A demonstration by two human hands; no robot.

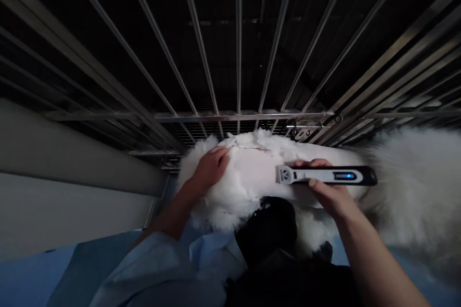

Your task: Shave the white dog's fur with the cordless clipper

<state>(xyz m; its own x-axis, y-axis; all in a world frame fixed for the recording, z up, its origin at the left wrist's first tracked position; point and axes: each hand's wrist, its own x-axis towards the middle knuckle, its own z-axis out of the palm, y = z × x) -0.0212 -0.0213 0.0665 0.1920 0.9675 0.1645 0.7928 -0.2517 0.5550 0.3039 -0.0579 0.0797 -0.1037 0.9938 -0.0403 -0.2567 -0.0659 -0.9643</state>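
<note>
A white fluffy animal, which looks like a dog, stretches across the middle, and its coat [219,204] is thick on the left. A close-shorn patch of pinkish skin [252,168] runs along its back, edged with loose tufts of cut fur [264,139]. My left hand [214,165] rests on the long fur left of this patch, fingers extended and partly sunk in it. In my right hand [327,192] are black and silver hair clippers [320,175] with a lit blue display. Their blade end points left and lies at the shorn skin.
Metal cage bars [238,57] rise just beyond the animal, with a latch [306,127] on the lower rail. A pale wall or panel [72,201] stands at left. Bushy white fur [421,187] fills the right side. Dark clothing [270,230] lies below, over a blue floor [97,264].
</note>
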